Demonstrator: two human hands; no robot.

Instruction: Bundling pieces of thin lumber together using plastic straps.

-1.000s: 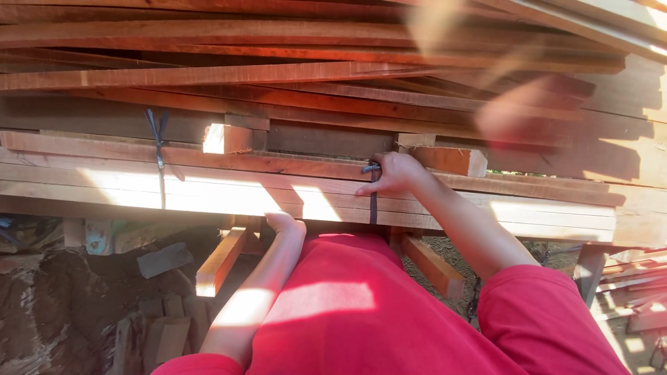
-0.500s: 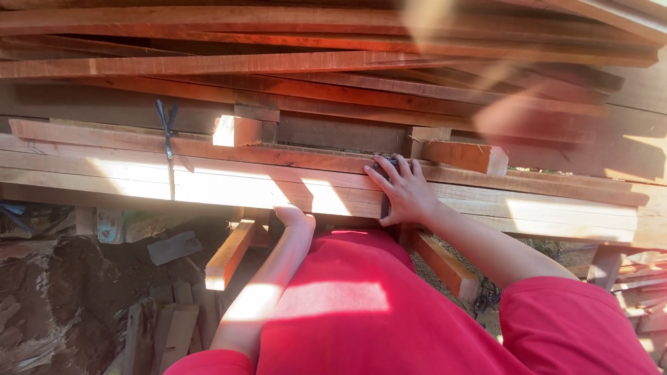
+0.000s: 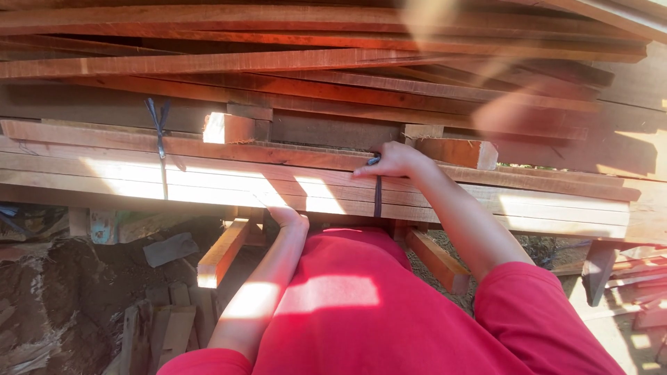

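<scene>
left hand fingers hidden beneath planks

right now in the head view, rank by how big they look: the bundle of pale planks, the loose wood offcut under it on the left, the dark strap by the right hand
1. bundle of pale planks
2. loose wood offcut
3. dark strap, gripped by the right hand

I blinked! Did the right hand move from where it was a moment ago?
Yes. The right hand curled up from flat on the plank stack to its top edge, gripping the dark strap.
</scene>
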